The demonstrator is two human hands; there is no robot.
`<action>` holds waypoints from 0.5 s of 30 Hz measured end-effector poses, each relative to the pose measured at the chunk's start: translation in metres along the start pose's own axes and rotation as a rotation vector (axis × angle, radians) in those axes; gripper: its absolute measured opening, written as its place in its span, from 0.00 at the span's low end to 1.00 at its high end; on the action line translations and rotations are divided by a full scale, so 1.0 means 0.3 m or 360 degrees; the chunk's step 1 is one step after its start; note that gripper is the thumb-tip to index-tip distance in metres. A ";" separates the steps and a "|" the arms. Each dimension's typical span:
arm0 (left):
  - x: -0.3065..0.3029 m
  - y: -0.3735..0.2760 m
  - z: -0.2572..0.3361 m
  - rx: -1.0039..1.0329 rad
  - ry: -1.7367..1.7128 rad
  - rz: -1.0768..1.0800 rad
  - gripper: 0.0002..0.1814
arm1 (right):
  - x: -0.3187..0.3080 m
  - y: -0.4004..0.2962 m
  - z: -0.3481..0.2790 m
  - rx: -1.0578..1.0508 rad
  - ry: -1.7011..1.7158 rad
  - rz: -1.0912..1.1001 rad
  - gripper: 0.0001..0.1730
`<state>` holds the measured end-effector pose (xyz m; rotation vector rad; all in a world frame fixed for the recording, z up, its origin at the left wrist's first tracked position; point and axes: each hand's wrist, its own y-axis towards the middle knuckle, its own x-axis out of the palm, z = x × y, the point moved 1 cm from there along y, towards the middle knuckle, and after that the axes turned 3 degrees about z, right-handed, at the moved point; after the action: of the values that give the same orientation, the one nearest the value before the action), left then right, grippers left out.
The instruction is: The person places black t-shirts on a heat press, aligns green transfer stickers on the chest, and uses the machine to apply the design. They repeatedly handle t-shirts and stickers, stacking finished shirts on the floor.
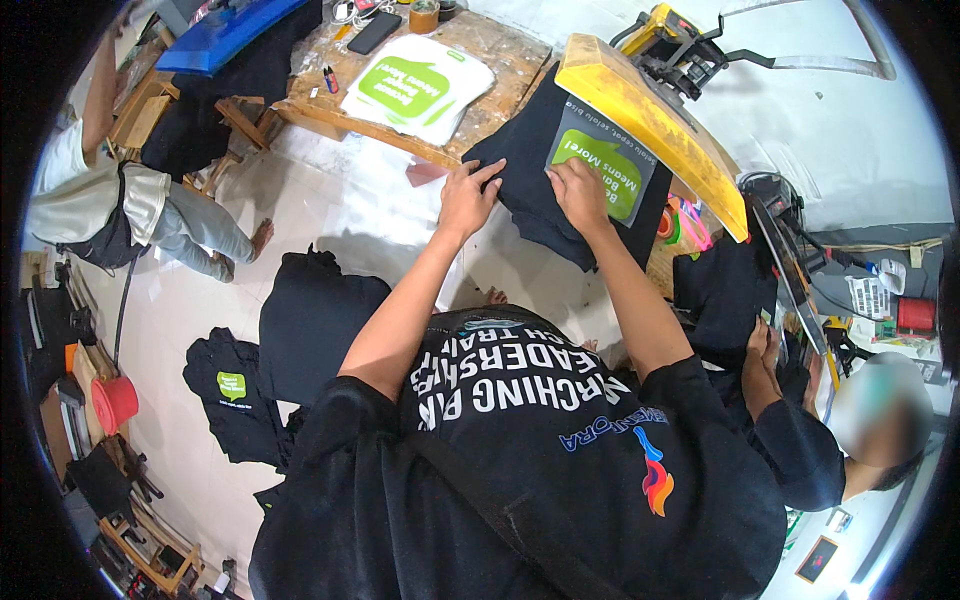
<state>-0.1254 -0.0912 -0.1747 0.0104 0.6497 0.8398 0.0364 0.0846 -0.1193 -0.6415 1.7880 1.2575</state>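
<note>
A black T-shirt is spread beneath the raised yellow upper platen of a heat press. On the shirt lies a transfer film with a lime-green speech-bubble print and white lettering, its far edge partly under the platen's overhang. My right hand has its fingertips pinched at the film's near left edge. To the left, my left hand rests its spread fingers on the shirt's left edge. The shirt's near part hangs down in folds, and the press's lower plate is hidden by the cloth.
A wooden table bears a stack of white printed sheets, a phone and a tape roll. Black garments lie at left. A blue press stands far left. Co-workers are left and right.
</note>
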 end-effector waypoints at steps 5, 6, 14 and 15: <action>0.006 -0.004 0.000 -0.0003 0.0035 -0.0028 0.21 | 0.011 -0.009 -0.008 -0.0032 -0.0147 -0.0007 0.08; 0.007 -0.005 0.000 -0.0006 0.0030 -0.0031 0.21 | 0.014 -0.010 -0.003 0.0003 -0.0136 -0.0012 0.08; 0.013 -0.012 0.015 -0.0063 0.0040 -0.0054 0.22 | 0.058 -0.015 0.039 0.0491 0.0263 0.0013 0.07; 0.013 -0.012 0.015 -0.0070 0.0051 -0.0060 0.22 | 0.065 -0.013 0.049 0.0551 0.0312 -0.0032 0.08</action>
<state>-0.1187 -0.0898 -0.1741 -0.0549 0.6595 0.8187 0.0344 0.0979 -0.1402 -0.5963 2.0921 0.8642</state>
